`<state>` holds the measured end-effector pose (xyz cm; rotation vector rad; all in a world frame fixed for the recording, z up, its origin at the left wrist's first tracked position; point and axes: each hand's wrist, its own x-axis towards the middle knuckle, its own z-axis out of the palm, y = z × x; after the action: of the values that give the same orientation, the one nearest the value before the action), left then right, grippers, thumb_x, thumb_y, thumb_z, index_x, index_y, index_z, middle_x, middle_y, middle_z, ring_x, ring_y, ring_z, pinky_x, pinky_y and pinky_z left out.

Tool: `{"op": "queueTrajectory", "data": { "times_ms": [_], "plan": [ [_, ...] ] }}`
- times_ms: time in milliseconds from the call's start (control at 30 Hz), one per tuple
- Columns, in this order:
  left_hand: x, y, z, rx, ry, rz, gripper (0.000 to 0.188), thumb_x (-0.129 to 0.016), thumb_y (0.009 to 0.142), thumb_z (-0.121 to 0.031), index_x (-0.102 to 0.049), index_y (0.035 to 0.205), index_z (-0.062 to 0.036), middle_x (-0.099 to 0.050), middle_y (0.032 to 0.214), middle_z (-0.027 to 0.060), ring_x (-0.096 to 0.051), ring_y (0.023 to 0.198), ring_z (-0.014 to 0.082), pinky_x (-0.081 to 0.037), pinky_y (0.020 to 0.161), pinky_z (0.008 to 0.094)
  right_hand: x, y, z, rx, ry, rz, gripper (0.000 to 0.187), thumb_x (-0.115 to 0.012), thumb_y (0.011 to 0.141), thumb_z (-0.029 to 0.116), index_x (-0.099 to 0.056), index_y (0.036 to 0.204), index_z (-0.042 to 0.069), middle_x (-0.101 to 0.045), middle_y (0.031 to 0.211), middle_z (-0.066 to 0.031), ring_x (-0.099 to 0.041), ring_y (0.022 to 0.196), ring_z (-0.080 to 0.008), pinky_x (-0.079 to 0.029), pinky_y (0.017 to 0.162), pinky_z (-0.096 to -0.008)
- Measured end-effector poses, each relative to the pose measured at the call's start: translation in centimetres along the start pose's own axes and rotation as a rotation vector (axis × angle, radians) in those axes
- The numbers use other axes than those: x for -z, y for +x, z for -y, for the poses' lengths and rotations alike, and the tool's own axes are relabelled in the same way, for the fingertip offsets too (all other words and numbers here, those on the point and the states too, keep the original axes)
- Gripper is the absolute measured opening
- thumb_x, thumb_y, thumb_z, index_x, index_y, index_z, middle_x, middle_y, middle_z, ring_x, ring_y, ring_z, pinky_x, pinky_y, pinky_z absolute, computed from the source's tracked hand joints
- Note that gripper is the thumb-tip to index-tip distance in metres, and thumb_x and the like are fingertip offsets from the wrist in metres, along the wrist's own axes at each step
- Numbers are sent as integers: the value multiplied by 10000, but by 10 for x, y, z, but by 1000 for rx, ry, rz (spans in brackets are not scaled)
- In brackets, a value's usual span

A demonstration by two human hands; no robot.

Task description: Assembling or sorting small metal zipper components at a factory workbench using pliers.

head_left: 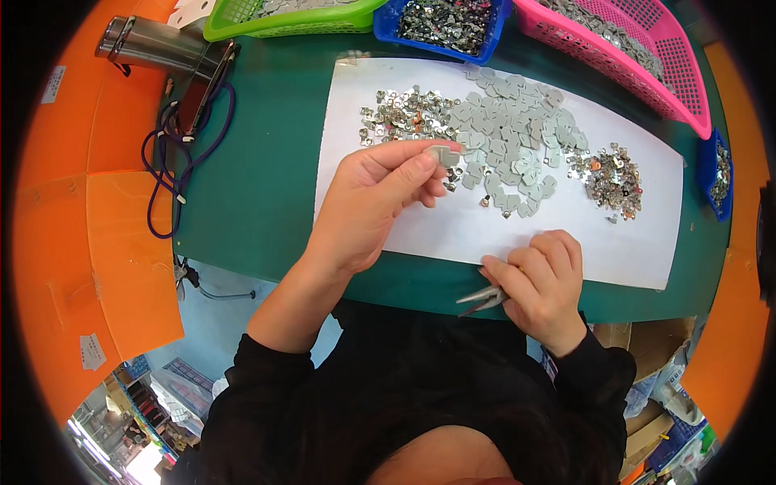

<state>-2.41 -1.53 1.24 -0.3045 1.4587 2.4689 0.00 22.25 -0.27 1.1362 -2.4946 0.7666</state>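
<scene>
Between thumb and forefinger, my left hand [376,190] pinches a small flat grey piece [444,156] above the white sheet. My right hand [546,283] rests at the sheet's near edge, its fingers wrapped round a pair of pliers [483,300]. The narrow jaws stick out to the left and look parted; the handles are hidden in the palm. Beyond my left hand lies a heap of similar grey pieces [517,133]. Shiny small metal clips [408,113] are spread to its left, and a second heap of small metal parts [616,184] lies to its right.
The white sheet [453,238] covers part of a green tabletop [259,162]. Along the far side stand a green basket [299,24], a blue tray [477,55] and a pink basket [647,97], with a smaller blue tray [715,182] at right. A steel flask [158,44] and purple cord [229,121] lie far left.
</scene>
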Motion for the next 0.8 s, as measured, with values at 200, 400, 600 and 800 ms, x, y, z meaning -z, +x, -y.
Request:
{"op": "queueTrajectory", "data": {
  "times_ms": [200, 400, 600, 800],
  "plan": [
    [-13, -2, 5, 149, -89, 135, 234, -602, 977, -127, -662, 1131, 38, -709, 976, 132, -688, 886, 174, -544, 745, 257, 24, 2, -11, -74, 97, -31, 177, -782, 728, 91, -663, 859, 92, -544, 812, -34, -533, 828, -265, -443, 818, -395],
    [-56, -5, 17, 221, -415, 274, 171, -621, 971, -130, -633, 1097, -14, -674, 1135, 113, -672, 1011, 196, -532, 915, 312, 12, 45, -9, -550, 955, -501, 73, -665, 876, 5, -604, 911, 25, -569, 875, -58, -536, 892, -172, -422, 809, -311],
    [-56, -3, 23, 138, -374, 271, 106, -600, 986, -143, -648, 1033, -60, -686, 1124, 94, -635, 1083, 200, -496, 977, 365, 11, 44, -14, -551, 858, -344, 70, -629, 893, 16, -577, 935, 37, -561, 963, -68, -538, 901, -163, -412, 834, -288],
    [-53, 2, 24, 174, -143, 214, 106, -594, 988, -139, -641, 1014, -47, -691, 1104, 120, -652, 1074, 207, -514, 939, 331, 25, 39, -30, -332, 400, -211, 55, -658, 865, 14, -606, 883, 20, -566, 873, -72, -521, 856, -189, -413, 818, -313]
  ]
}}
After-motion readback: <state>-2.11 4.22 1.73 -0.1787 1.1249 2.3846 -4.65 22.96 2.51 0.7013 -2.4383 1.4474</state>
